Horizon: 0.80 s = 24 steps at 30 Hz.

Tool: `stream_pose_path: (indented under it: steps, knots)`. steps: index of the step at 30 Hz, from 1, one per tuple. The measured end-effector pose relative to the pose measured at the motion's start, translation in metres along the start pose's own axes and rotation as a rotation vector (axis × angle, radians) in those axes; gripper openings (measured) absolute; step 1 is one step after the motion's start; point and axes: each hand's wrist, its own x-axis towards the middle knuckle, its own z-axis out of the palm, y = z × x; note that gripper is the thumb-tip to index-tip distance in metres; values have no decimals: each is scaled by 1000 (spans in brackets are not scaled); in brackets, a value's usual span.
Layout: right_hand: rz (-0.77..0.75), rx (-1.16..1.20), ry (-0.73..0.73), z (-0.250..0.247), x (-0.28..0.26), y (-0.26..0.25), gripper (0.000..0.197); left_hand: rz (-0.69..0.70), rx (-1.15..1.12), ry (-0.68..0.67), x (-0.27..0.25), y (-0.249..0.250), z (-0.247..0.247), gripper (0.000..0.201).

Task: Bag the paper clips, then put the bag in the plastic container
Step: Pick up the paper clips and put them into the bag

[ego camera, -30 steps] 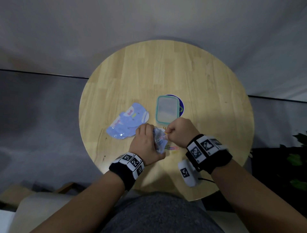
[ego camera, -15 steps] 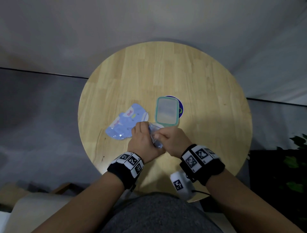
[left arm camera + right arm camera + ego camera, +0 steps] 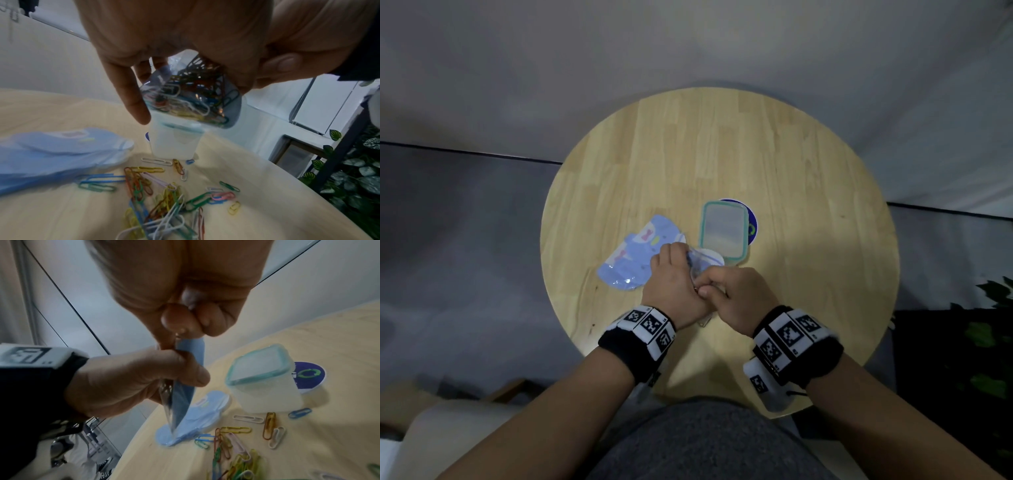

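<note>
One table [image 3: 808,192]. One lidded container [image 3: 723,232]. One round sticker [image 3: 752,229] under it. One held bag [image 3: 191,97] of clips. One stack of blue bags [image 3: 633,260]. Two hands: left [image 3: 674,291], right [image 3: 739,296]. Loose clips [image 3: 164,191] too many and tangled to count.

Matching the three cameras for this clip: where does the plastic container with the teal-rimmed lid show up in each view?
Head: plastic container sits mid-table, just beyond both hands, its lid on.
Left wrist: centre of the picture, right behind the held bag of clips.
Right wrist: right of centre, standing on the table past the loose paper clips.
Shared landmark: the stack of pale blue bags, lying on the table beside the container in all three views.
</note>
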Motion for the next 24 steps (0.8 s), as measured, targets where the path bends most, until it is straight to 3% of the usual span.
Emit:
stream_pose_path:
  steps: [5,8,11,13,14,16,19,21,24]
  knots:
    - [-7,-36,-114,0,4,5,30,25,0,13,-5,-4,6,71]
    - [-65,-83,-103,3,0,7,28,42,17,-1,-6,-6,8,68]
    - [-14,74,170,0,-7,10,12,57,78,-9,-8,-15,9,64]
    - [126,219,403,-7,-9,25,5,20,122,-49,-10,-25,9,74]
    - [235,239,453,-10,-10,39,8,-3,136,-71,-11,-30,9,79]
    - [460,128,394,-9,-12,73,15,-27,148,-94,-15,-36,7,83]
    - [663,-101,94,4,-19,107,24,-44,154,-100,-19,-40,6,74]
    - [679,-160,-14,15,-20,114,24,-54,164,-97,-19,-42,6,71]
    - [641,-137,5,28,-12,107,28,-62,167,-100,-18,-42,7,72]
